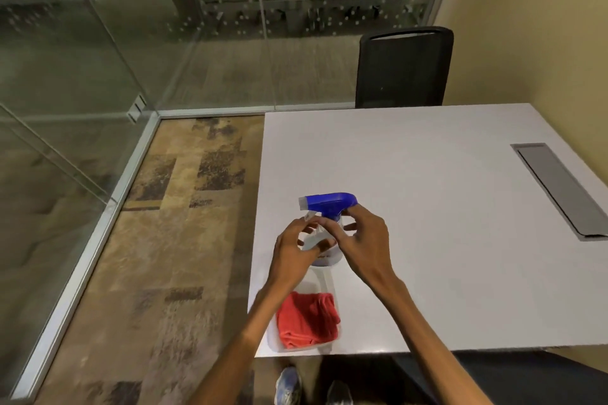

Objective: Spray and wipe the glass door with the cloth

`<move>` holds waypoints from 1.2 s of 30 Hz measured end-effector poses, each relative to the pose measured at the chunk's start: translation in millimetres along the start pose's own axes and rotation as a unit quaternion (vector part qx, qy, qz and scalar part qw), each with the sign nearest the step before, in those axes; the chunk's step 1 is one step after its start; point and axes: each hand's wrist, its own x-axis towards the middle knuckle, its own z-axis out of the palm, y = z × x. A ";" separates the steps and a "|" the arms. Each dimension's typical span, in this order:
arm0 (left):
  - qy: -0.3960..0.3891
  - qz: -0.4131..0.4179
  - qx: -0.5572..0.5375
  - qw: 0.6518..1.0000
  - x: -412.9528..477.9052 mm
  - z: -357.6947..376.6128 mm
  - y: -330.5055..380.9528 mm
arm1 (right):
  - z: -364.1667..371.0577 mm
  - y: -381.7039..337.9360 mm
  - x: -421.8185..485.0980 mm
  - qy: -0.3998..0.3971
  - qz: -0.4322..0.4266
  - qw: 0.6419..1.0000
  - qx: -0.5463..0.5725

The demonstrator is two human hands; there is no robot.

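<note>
A clear spray bottle with a blue trigger head [330, 202] stands on the white table [427, 181] near its left edge. My left hand [294, 251] curls round the bottle's clear body from the left. My right hand [363, 243] pinches the bottle's neck just under the blue head from the right. A red cloth [307, 319] lies crumpled in a clear shallow tray [273, 344] at the table's near left corner, below my left forearm. The glass door [59, 82] stands to the left, with glass wall panels running behind.
A black office chair [403, 67] stands at the table's far side. A grey cable hatch [559, 187] is set into the table on the right. Patterned carpet [184, 223] lies between table and glass. My shoes [289, 386] show below the table edge.
</note>
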 end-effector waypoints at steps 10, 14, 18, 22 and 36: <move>0.063 -0.088 0.024 0.994 -8.2 -11.8 -59.2 | 67.8 30.2 -7.8 -0.088 0.050 0.995 0.025; 0.063 -0.116 0.022 0.991 -12.6 -4.7 -72.5 | 81.1 42.0 -17.9 -0.101 0.084 0.991 0.040; 0.068 -0.117 0.020 0.991 -17.9 2.4 -77.4 | 89.1 56.5 -26.1 -0.098 0.109 0.988 0.057; 0.069 -0.133 -0.002 0.989 -25.2 7.2 -81.7 | 91.0 62.8 -31.9 -0.106 0.108 0.987 0.058; 0.159 -0.153 0.026 0.975 -64.8 7.0 -74.7 | 92.2 54.1 -71.5 -0.041 0.109 0.992 0.049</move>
